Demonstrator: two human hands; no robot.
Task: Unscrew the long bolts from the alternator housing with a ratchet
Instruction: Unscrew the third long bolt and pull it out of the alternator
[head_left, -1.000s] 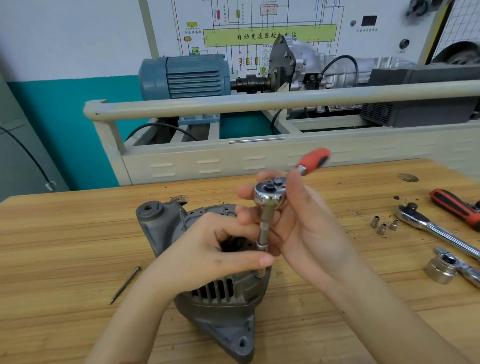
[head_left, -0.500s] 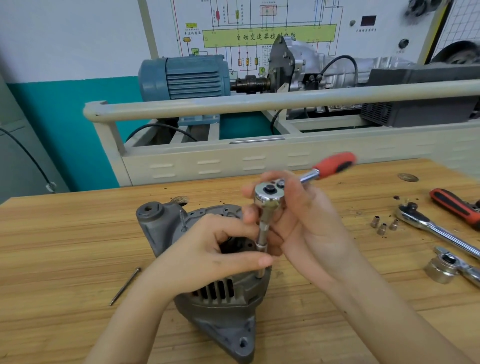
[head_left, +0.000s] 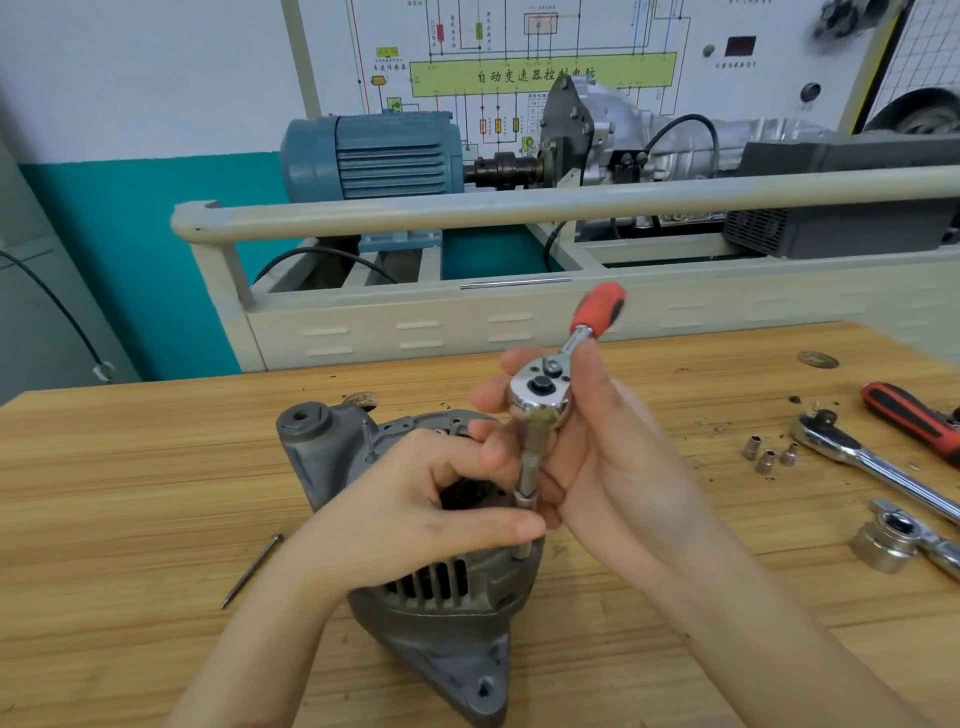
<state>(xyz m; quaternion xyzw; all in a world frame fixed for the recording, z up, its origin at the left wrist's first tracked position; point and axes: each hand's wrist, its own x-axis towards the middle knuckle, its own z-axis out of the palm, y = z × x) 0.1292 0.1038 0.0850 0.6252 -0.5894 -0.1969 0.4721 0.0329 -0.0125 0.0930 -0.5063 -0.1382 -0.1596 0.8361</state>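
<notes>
A grey alternator housing (head_left: 441, 634) lies on the wooden bench (head_left: 130, 493). A chrome ratchet (head_left: 540, 397) with a red handle (head_left: 597, 309) stands upright on a socket extension (head_left: 529, 473) over a bolt at the housing's right rim. My right hand (head_left: 613, 467) grips the ratchet head, fingers curled round it. My left hand (head_left: 415, 509) lies over the housing top, its thumb and forefinger pinching the lower end of the extension. One loose long bolt (head_left: 252, 569) lies on the bench to the left. Another bolt (head_left: 368, 439) sticks up from the housing's back.
To the right lie a second ratchet (head_left: 872, 462) with a red-black handle (head_left: 909, 415), a third ratchet head with a large socket (head_left: 883, 545), and three small sockets (head_left: 769, 454). A cream rail (head_left: 519, 208) and a blue motor (head_left: 374, 156) stand behind the bench.
The ratchet's red handle swung out to the right, then back toward the far side, now pointing up and away. Both hands have stayed in place on the tool and housing.
</notes>
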